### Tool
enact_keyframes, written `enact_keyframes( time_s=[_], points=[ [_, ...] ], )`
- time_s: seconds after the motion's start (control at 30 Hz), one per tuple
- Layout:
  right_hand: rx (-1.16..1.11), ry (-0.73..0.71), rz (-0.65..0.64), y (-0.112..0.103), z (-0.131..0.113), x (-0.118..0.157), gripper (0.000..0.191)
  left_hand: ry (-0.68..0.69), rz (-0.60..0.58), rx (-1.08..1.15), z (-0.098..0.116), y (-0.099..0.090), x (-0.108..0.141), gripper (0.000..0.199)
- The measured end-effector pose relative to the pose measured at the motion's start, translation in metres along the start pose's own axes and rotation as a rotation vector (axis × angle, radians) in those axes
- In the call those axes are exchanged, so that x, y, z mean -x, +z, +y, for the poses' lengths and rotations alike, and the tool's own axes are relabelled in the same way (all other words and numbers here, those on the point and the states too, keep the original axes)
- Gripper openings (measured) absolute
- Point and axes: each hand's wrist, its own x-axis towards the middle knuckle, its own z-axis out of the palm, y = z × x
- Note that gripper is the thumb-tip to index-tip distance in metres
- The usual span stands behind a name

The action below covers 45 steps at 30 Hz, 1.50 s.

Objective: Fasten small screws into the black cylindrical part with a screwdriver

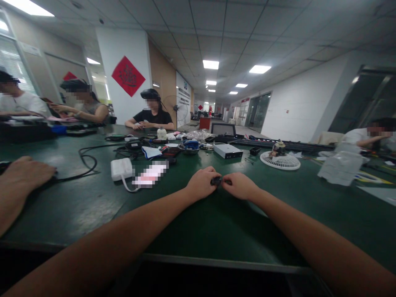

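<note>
Black plastic part (216, 180) pinched between left hand (201, 184) and right hand (239, 186), nearly touching

A small black thing (216, 180) was mostly hidden between the left hand (201, 183) and right hand (240, 186). A flat pink and white thing (150, 173) was too blurry to know.

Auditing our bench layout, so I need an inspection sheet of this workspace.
Surface: dark green workbench, pale scuffs front left.
Job's things: small black part pinched between both hands.
Clutter: white power adapter, silver box, metal bowl, white round fan grille.
Grippers: left hand and right hand, fingers meeting on the part.
Cables: black cable looping left; white cable from the adapter.
Surroundings: seated co-worker across the bench, pedestal fan, red diamond wall hanging.
</note>
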Motion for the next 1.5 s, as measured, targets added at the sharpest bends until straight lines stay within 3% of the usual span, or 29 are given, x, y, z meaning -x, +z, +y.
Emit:
enact_keyframes(
  time_s=[0.3, 0.5, 0.67, 0.83, 1.03, 1.23, 1.37, 1.5],
  points=[
    [0.023, 0.018, -0.056, 0.001, 0.003, -0.001, 0.027, 0.027, -0.004, -0.051, 0.005, -0.003, 0.0, 0.027],
    [0.011, -0.033, -0.009, 0.003, 0.001, 0.0, 0.028, 0.017, -0.002, -0.035, 0.0, 0.0, 0.0, 0.03],
    [-0.029, 0.02, 0.024, 0.003, 0.004, -0.003, 0.031, 0.07, -0.019, -0.046, 0.002, 0.0, 0.0, 0.028],
    [-0.026, 0.034, -0.042, 0.003, 0.009, -0.003, 0.028, 0.058, -0.016, -0.079, 0.004, -0.002, 0.0, 0.03],
    [-0.12, -0.088, -0.065, 0.005, 0.01, -0.001, 0.025, 0.003, -0.017, -0.038, 0.001, -0.001, 0.0, 0.03],
    [-0.239, -0.024, -0.044, 0.006, 0.009, -0.006, 0.03, 0.038, -0.037, -0.013, 0.0, 0.0, 0.0, 0.029],
    [-0.196, 0.028, -0.03, 0.007, 0.012, -0.007, 0.031, 0.057, -0.012, -0.05, 0.0, 0.0, -0.001, 0.031],
    [-0.182, -0.038, -0.083, 0.006, 0.013, -0.004, 0.026, 0.048, -0.003, -0.052, 0.002, -0.001, 0.0, 0.031]
  ],
)
